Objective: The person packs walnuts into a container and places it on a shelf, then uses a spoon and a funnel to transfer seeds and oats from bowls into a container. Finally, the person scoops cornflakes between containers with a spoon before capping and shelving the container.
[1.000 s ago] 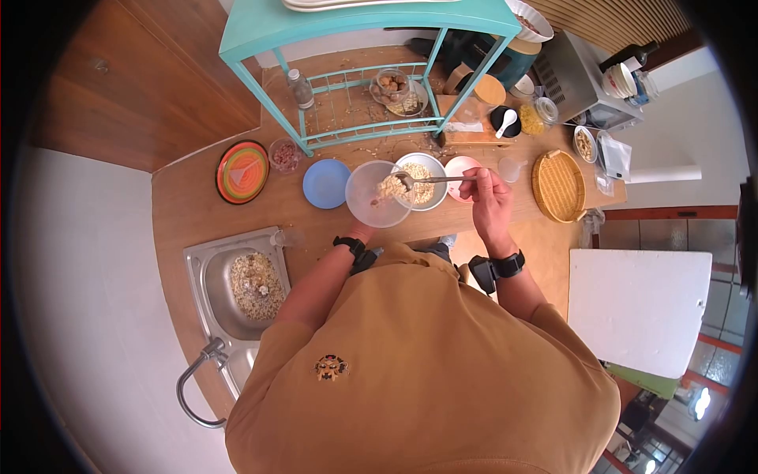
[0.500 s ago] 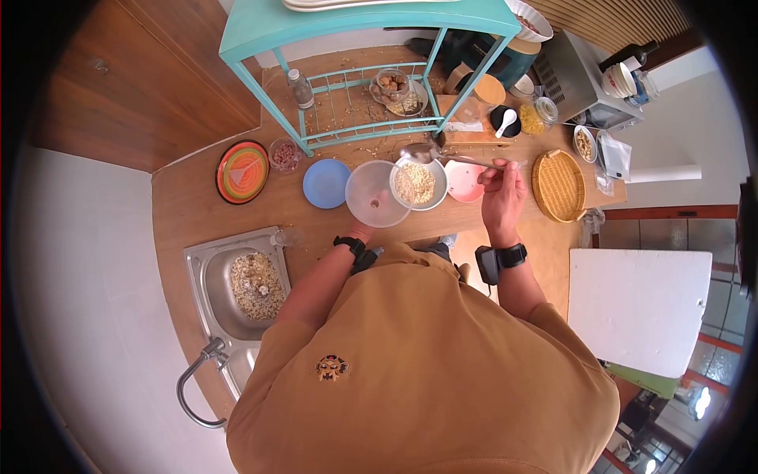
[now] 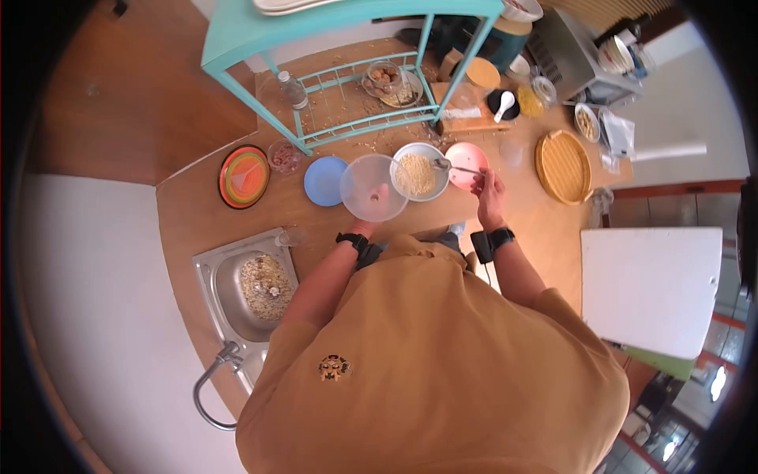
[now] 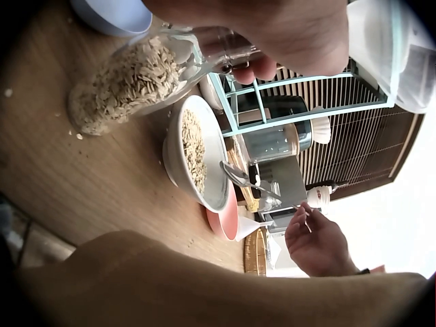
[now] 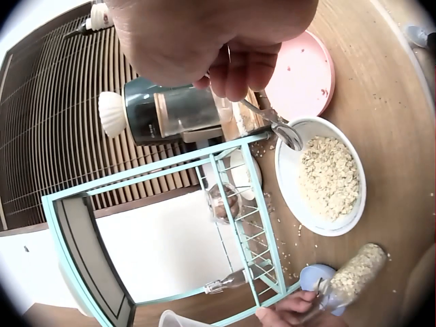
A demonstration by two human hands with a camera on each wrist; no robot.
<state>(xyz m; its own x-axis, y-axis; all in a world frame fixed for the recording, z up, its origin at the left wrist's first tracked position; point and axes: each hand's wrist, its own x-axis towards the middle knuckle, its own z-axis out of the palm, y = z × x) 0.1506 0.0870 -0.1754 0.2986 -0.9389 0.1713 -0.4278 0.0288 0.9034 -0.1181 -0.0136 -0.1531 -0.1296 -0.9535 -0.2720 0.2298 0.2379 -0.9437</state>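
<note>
My left hand [image 4: 272, 34] grips the neck of a clear bottle [image 4: 129, 85] partly filled with oat flakes. A translucent funnel [image 3: 363, 201] stands over the bottle's mouth and hides most of that hand from above. In my right hand [image 3: 490, 193] is a metal spoon [image 5: 289, 136], pinched by its handle. The spoon's bowl hangs at the right side of a white bowl [image 5: 289, 160] of oat flakes [image 5: 330, 177]. Close beyond it on the right sits a pink bowl [image 3: 462, 154] with a few small reddish bits inside.
A blue plate [image 3: 324, 182] lies left of the funnel. Behind the bowls stands a turquoise rack [image 3: 371, 124], with loose flakes scattered around it. The metal sink [image 3: 229, 288] at lower left contains more flakes. To the right is a wicker basket [image 3: 563, 166].
The spoon first held flakes over the funnel. It then swung right, emptied, and has come down by the white bowl's right side. The flakes in the funnel are gone; the left hand stays put.
</note>
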